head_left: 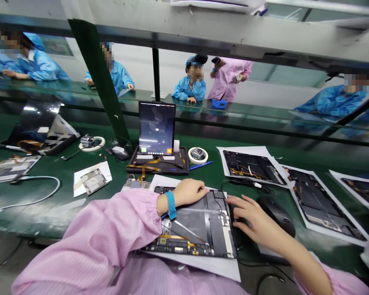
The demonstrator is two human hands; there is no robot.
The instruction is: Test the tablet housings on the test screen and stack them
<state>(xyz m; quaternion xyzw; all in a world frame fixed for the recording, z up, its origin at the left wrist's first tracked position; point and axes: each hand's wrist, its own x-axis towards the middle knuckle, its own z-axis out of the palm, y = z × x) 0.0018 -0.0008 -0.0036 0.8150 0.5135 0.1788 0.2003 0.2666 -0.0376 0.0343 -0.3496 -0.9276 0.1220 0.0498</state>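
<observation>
An opened tablet (199, 225) lies on white paper in front of me, its battery, ribbon cables and boards exposed. My left hand (189, 191), a blue strap at the wrist, rests over its far edge. The fingers are curled under, and whatever they hold is hidden. By the tablet's right edge is my right hand (249, 215), fingers spread and slightly bent, with nothing visible in them. The fingertips are close to the edge; I cannot tell whether they touch it.
Beyond the tablet, a lit screen (156, 129) stands in a black tray (183, 162). A tape roll (198, 155) and blue pen (201, 165) lie beside it. A black device (276, 217) is right of my hand. Several opened tablets lie rightward; a circuit board (94, 181) lies left.
</observation>
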